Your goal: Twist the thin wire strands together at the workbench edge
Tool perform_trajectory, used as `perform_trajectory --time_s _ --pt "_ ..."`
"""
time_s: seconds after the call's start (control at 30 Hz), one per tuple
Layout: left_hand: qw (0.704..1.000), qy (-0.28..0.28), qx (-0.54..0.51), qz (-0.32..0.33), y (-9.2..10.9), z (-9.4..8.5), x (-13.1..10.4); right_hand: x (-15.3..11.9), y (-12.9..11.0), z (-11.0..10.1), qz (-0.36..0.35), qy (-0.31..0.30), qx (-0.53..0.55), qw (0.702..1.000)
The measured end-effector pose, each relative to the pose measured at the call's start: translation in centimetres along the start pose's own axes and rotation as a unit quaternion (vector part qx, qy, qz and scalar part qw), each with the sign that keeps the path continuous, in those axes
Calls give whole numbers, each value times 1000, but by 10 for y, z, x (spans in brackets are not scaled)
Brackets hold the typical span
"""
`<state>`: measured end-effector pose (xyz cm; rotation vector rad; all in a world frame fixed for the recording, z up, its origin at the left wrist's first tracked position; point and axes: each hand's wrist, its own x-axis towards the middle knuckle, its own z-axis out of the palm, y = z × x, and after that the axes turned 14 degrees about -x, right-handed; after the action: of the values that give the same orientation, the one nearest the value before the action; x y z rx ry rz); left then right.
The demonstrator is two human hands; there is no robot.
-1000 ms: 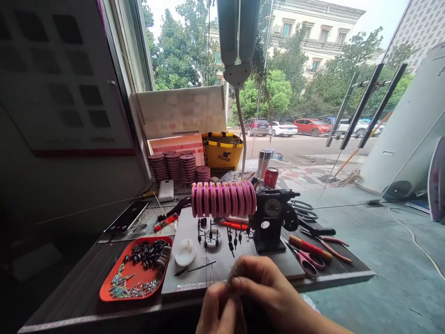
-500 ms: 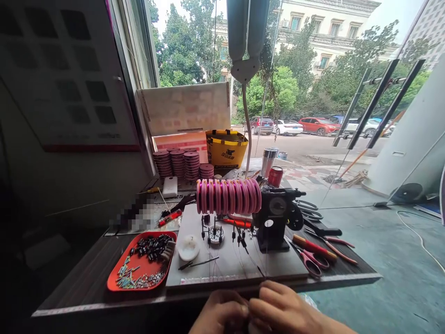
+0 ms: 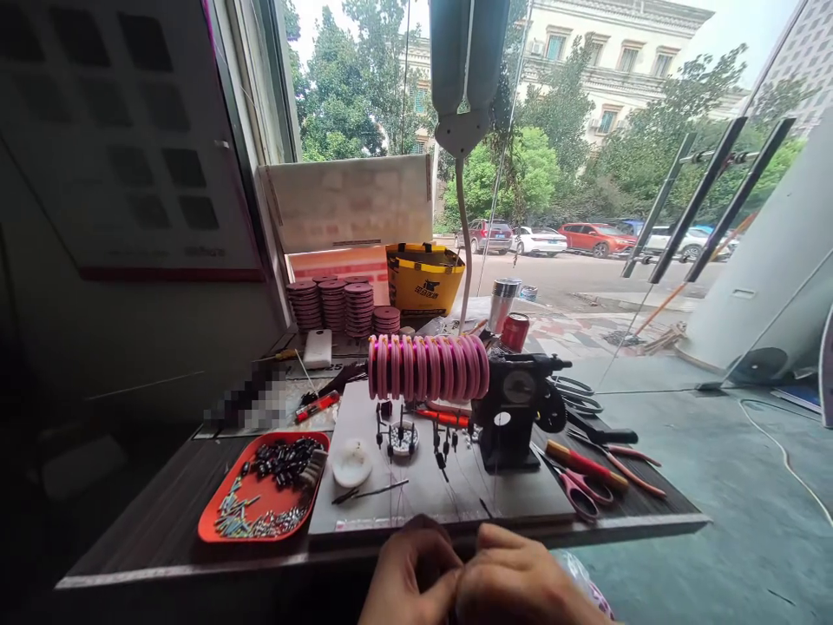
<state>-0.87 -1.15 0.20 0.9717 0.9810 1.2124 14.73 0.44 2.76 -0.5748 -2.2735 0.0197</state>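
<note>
Sitting at desk's (image 3: 162,529) front-left: red tray (image 3: 214,521) of small parts. Working below front edge: left hand (image 3: 407,577), right hand (image 3: 521,586), fingertips pressing together; pinched item too small to tell. Running toward hands: thin lines (image 3: 455,486) from pink spools (image 3: 426,366). Lying at right edge: scissors (image 3: 579,490).

dark wooden workbench (image 3: 162,538); dark wall (image 3: 97,330) with framed panel (image 3: 123,130) left of the fingers; glass shopfront (image 3: 586,130) beyond them, daylight, trees, parked cars (image 3: 586,236), pale building (image 3: 605,52); desk lamp (image 3: 465,78) overhead; grey-green floor (image 3: 729,486) to their right.
</note>
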Motion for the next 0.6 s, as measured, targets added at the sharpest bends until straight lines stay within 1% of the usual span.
perform_trajectory --time_s 0.03,0.07,0.13,0.2,0.3,0.33,0.37,0.4,0.43,0.47,0.5,0.53,0.57,0.6 --pt "999 -5 35 27 1 0 0 3 -1 -2 45 -29 28 998" --pt "998 -12 51 38 1 1 0 7 -1 -5 81 -55 51 994" --pt "997 -32 56 38 1 2 0 13 -3 -11 129 -97 92 983" --pt "998 -44 43 29 1 3 1 18 -4 -15 169 -117 145 968" --pt "998 -53 25 26 4 3 1 22 -5 -20 260 -134 229 928" --pt "998 -56 24 28 5 2 1 22 -5 -21 272 -137 237 923" --pt "997 -61 25 28 6 2 1 21 -5 -20 258 -131 228 930" --pt "998 -60 30 22 7 2 0 19 -4 -19 217 -125 201 947" --pt "998 -51 39 9 9 2 0 15 -2 -16 154 -112 158 969" --pt "998 -42 56 -9 10 2 0 9 0 -12 76 -94 106 987" --pt "996 -41 78 -28 11 3 0 2 2 -7 7 -72 51 996" --pt "992 -49 107 -46 12 5 0 -8 6 -1 -43 -57 2 997" --pt "987 -67 135 -58 13 7 2 -19 10 6 -68 -48 -40 996" --pt "982 -89 157 -61 13 9 3 -30 14 13 -73 -44 -76 993"
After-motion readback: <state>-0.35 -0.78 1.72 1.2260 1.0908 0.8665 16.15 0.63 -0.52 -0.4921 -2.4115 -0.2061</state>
